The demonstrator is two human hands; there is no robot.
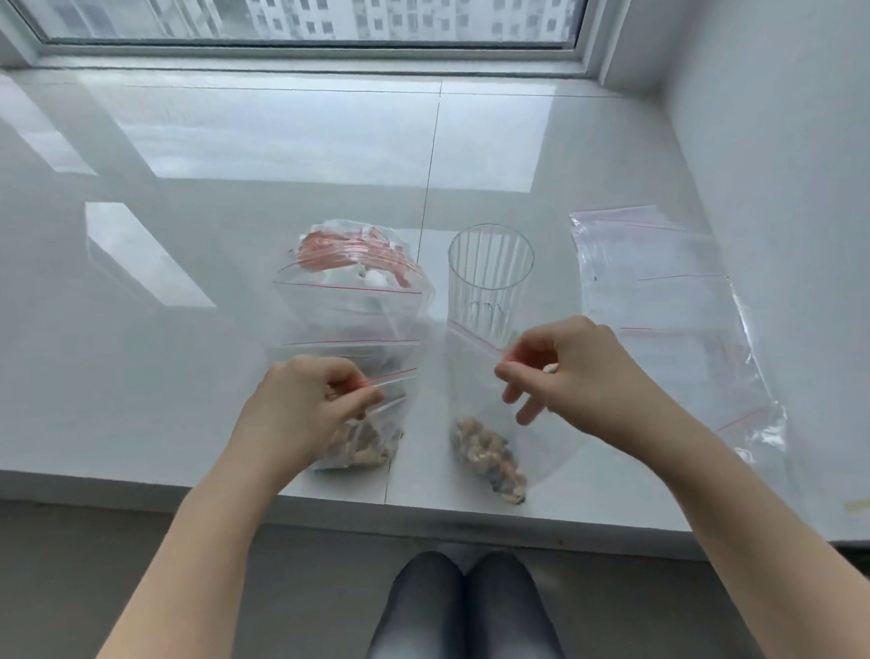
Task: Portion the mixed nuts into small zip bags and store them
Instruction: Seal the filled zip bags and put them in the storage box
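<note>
Zip bags [668, 313]: clear plastic with red seal lines. Mixed nuts [485, 457]: brown, tan and dark pieces. Glass [488, 279]: clear, vertically ribbed; table [203, 139]: glossy white.

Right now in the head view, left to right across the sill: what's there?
Left hand pinching a nut bag → second nut bag → right hand pinching its top → flat empty bags. Further back: bag pile → empty glass.
</note>
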